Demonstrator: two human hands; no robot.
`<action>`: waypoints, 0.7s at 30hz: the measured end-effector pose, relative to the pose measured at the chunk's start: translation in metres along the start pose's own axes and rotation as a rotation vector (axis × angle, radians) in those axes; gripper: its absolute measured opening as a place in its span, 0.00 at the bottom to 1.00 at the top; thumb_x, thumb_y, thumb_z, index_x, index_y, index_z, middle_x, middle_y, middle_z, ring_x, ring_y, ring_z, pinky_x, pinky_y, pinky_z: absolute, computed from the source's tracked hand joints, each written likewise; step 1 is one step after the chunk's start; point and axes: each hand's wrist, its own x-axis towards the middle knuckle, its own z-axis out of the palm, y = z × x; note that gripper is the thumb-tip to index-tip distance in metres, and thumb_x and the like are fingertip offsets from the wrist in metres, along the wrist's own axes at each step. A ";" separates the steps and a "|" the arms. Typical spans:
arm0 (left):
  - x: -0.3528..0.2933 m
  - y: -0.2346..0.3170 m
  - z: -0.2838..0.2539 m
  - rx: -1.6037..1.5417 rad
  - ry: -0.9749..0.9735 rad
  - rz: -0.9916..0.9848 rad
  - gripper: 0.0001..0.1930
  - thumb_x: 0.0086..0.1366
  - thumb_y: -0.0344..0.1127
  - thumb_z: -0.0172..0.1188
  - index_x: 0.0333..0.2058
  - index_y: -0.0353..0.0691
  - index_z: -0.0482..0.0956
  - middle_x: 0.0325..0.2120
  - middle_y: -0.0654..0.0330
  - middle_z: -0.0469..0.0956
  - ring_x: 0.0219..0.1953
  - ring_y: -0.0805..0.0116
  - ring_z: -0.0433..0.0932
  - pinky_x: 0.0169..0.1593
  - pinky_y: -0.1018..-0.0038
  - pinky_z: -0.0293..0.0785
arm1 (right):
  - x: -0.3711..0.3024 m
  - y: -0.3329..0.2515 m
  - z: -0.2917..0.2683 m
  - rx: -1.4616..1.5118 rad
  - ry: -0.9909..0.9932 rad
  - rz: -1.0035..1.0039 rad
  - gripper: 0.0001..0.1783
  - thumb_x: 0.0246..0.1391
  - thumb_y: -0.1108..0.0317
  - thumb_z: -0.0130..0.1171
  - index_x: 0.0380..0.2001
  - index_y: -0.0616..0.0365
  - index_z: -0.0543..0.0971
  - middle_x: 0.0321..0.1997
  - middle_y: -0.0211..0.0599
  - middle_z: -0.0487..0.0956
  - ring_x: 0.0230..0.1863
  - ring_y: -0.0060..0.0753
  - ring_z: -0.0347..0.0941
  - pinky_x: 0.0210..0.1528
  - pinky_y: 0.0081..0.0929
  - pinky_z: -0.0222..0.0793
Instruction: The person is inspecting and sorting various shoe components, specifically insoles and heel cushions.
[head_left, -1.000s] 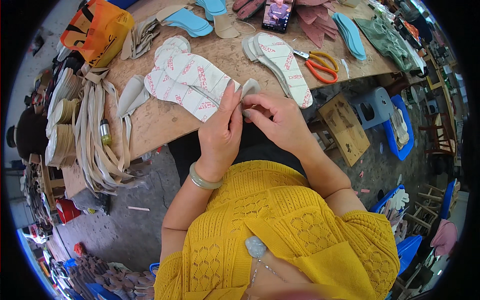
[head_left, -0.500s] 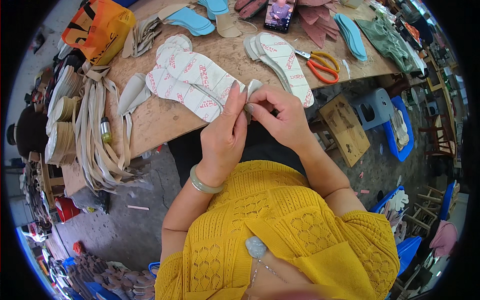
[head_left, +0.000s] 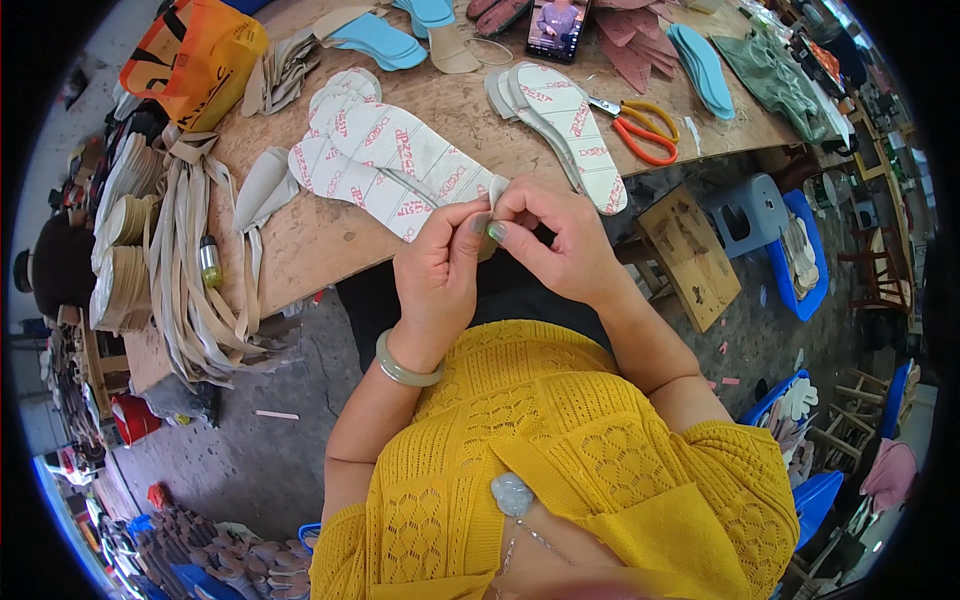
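At the table's front edge my two hands meet, fingertip to fingertip. A small folded off-white piece of material [head_left: 496, 188] sticks up between them; most of it is hidden by fingers. My left hand [head_left: 438, 268] is closed, thumb and bent forefinger pinching at its lower part. Beside it, my right hand [head_left: 556, 238] grips the same piece between thumb and curled fingers. Just beyond lies a fanned group of white insoles [head_left: 415, 150] with red print, close to the left fingers. Another small stack of white printed insoles [head_left: 575, 125] lies beyond the right hand.
Orange-handled scissors [head_left: 645, 130] rest right of the insoles. Along the back are blue insoles [head_left: 378, 42], a phone [head_left: 556, 28], dark red pieces [head_left: 635, 45] and a green cloth [head_left: 775, 85]. Beige straps [head_left: 185, 260] hang over the left edge; a wooden stool [head_left: 690, 260] stands at right.
My left fingers, straight and upright before, have bent down into a pinch against the thumb. The right hand has shifted slightly, still holding the off-white piece.
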 end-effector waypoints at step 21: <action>0.010 -0.002 0.001 -0.873 -0.036 -0.459 0.20 0.70 0.41 0.50 0.54 0.32 0.72 0.49 0.59 0.75 0.50 0.74 0.73 0.56 0.75 0.66 | -0.001 0.026 -0.002 0.569 -0.160 0.056 0.06 0.54 0.70 0.55 0.31 0.62 0.72 0.36 0.34 0.72 0.39 0.25 0.67 0.57 0.30 0.60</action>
